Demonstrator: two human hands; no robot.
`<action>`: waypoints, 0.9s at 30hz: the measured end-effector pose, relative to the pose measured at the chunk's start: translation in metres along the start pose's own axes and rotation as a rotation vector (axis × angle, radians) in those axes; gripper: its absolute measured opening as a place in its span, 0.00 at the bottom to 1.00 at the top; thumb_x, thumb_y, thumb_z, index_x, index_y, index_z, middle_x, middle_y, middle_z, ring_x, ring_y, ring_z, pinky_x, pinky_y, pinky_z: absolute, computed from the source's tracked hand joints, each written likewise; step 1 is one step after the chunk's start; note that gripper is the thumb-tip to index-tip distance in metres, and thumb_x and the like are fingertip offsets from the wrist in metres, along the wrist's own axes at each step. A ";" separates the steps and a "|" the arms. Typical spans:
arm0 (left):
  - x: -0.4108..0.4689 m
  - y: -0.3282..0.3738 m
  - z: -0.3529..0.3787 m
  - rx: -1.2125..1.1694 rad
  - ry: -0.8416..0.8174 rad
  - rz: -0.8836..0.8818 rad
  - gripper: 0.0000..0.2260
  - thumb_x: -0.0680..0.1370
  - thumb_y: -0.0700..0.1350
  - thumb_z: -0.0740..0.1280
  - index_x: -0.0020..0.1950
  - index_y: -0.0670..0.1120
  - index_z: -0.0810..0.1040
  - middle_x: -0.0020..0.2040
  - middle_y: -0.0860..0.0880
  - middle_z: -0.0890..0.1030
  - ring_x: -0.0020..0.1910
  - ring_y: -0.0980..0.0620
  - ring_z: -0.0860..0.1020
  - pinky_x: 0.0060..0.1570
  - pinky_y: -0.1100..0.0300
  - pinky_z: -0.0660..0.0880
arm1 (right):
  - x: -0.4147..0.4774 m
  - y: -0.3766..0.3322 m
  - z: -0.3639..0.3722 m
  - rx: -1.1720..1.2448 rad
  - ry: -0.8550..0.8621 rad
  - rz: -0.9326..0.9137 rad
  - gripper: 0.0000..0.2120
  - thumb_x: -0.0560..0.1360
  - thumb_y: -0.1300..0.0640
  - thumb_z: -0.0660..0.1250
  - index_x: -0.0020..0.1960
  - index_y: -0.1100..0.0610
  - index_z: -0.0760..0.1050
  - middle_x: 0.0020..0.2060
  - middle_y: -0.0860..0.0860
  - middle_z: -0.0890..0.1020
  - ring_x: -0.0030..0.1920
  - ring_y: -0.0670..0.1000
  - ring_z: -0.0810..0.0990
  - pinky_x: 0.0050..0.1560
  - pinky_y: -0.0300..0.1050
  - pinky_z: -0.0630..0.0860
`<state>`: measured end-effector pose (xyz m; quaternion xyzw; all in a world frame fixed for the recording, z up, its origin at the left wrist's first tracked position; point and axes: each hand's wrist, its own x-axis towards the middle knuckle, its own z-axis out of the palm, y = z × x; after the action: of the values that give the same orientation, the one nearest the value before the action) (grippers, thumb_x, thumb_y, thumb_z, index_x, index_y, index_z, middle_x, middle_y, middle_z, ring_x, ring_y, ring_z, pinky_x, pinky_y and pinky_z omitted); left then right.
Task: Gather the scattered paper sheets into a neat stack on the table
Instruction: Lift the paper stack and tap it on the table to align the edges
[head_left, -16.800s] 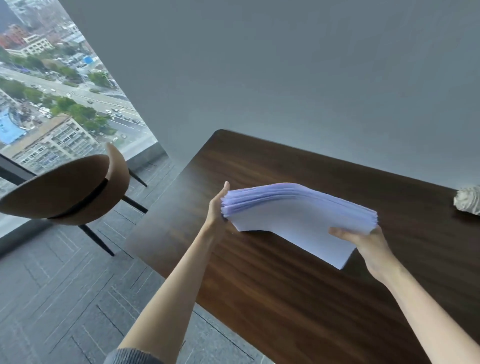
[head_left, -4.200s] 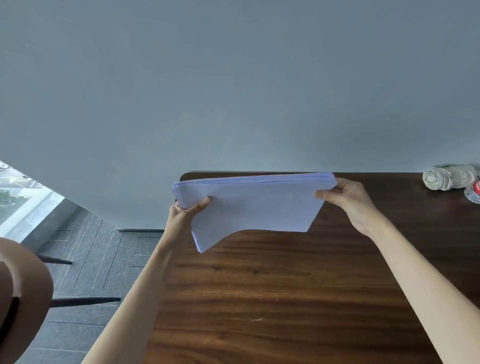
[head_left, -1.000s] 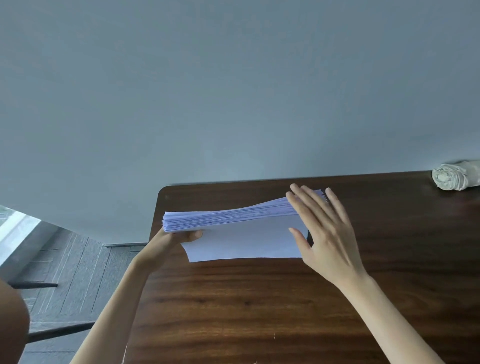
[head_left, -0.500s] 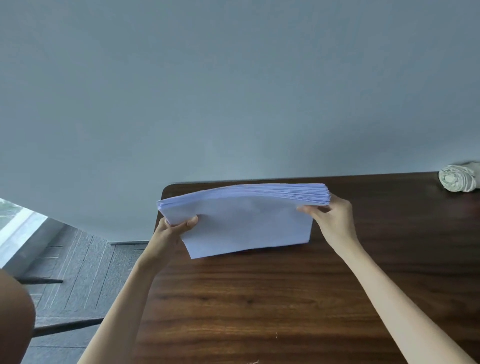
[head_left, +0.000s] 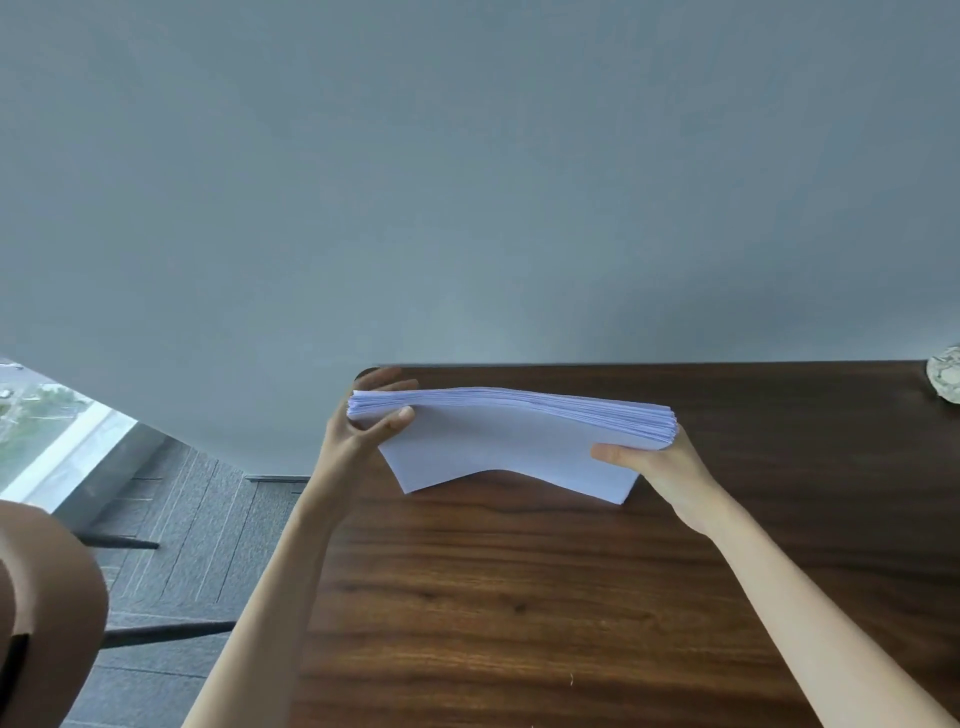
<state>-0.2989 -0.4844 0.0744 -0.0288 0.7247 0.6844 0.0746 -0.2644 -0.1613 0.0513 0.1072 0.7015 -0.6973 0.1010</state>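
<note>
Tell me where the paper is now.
In the head view the paper is held over the far left corner of the table, the left hand gripping its left end and the right hand its right end.

Fingers of the right hand (head_left: 670, 470) are hidden beneath the paper stack (head_left: 519, 441).

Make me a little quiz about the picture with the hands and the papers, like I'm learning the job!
1. True or false: no hand touches the paper stack.
2. What sits at the far right edge of the table? A) a pale bundle B) a red cup C) a book
3. Fill the gap: the left hand and the right hand each grip one ___ of the stack.
Key: 1 false; 2 A; 3 end.
</note>
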 end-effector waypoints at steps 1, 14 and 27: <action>-0.002 0.008 0.000 0.068 0.035 0.059 0.29 0.68 0.52 0.74 0.68 0.52 0.73 0.61 0.52 0.82 0.60 0.55 0.79 0.56 0.63 0.75 | 0.001 -0.001 0.000 0.002 -0.010 0.005 0.17 0.66 0.65 0.77 0.50 0.49 0.80 0.46 0.46 0.85 0.48 0.42 0.83 0.46 0.33 0.75; -0.010 0.036 0.015 1.379 0.009 0.640 0.25 0.84 0.56 0.46 0.76 0.46 0.66 0.75 0.51 0.68 0.74 0.52 0.66 0.74 0.53 0.57 | 0.008 0.000 -0.010 0.020 -0.090 0.012 0.18 0.68 0.64 0.76 0.56 0.53 0.80 0.51 0.49 0.85 0.54 0.47 0.82 0.57 0.43 0.75; -0.010 0.014 0.006 0.248 0.163 0.095 0.20 0.75 0.60 0.65 0.63 0.53 0.75 0.61 0.51 0.80 0.63 0.53 0.76 0.67 0.51 0.70 | 0.007 0.008 -0.012 0.041 -0.079 0.035 0.22 0.67 0.62 0.76 0.59 0.53 0.78 0.53 0.49 0.84 0.55 0.48 0.81 0.57 0.43 0.75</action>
<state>-0.2901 -0.4781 0.0893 -0.0405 0.8079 0.5878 -0.0140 -0.2687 -0.1496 0.0414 0.0937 0.6807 -0.7131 0.1388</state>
